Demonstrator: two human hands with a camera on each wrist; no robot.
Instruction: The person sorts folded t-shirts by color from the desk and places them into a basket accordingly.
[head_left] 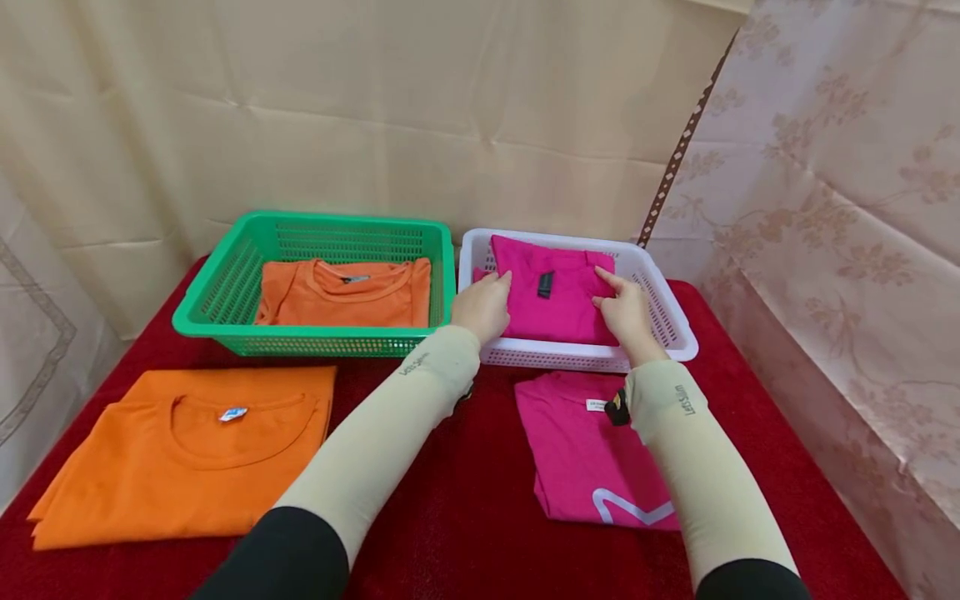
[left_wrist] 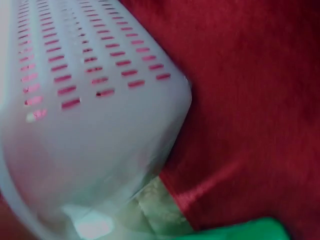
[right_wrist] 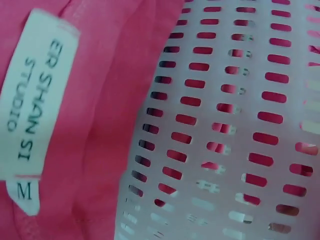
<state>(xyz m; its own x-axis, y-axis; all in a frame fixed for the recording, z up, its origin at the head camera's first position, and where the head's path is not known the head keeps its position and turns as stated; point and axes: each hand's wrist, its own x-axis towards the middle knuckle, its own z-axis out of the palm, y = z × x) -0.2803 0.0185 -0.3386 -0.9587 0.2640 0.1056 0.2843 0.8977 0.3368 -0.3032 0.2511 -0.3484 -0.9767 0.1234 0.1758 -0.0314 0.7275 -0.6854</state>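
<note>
A folded magenta shirt [head_left: 558, 287] with a dark neck label lies in the white basket [head_left: 678, 321], a second magenta edge showing at its left. My left hand [head_left: 483, 308] is at the shirt's left side, its fingertips right at the fabric; whether they pinch it I cannot tell. On the opposite side, my right hand [head_left: 626, 312] touches the shirt with its index finger extended and the thumb apart from it. Neither wrist view shows the fingers. The left wrist view has the basket's slotted outer wall [left_wrist: 115, 135]; the right wrist view has another slotted wall [right_wrist: 215, 125].
Left of the white basket stands a green basket [head_left: 197, 296] with a folded orange shirt [head_left: 352, 296] inside. Another orange shirt [head_left: 210, 458] lies folded in front, on the red cloth [head_left: 450, 500]. Below my right wrist lies a magenta shirt [head_left: 585, 458] with a white label [right_wrist: 37, 95].
</note>
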